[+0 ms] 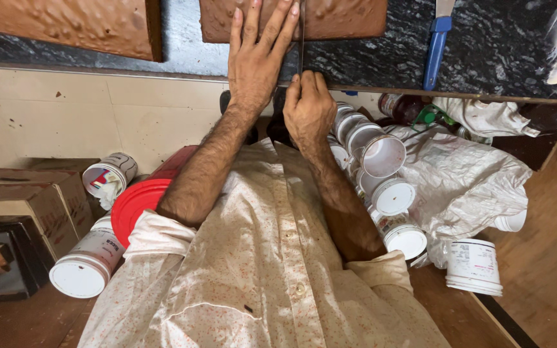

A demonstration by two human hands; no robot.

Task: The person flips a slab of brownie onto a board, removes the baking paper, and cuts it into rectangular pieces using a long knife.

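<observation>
The left hand (258, 61) lies flat at the top centre of the frame, fingers spread and fully extended, pressing down on a brown slab (349, 18) with a pitted, bubbly surface. It holds the slab down by palm pressure and grips nothing. The right hand (307, 109), just below and beside it, is closed around a thin dark blade (301, 38) that runs straight up along the index finger of the left hand onto the slab; whether the blade has a handle cannot be told, since the fist covers it.

The slab rests on a dark speckled stone counter (485, 58) across the top of the frame. A second brown slab (66, 22) lies at upper left, well apart.

Judgement: the slab looks stiff, fairly light and possibly brittle, so it is best steadied with a flat palm near the cut line, not by its edge.

A blue-handled tool (436, 51) lies on the counter at upper right. Below the counter, white plastic tubs (385, 154) lie on a white sack (465, 180) at centre right; a red lid (133, 206) and cardboard boxes (27, 200) sit at lower left.
</observation>
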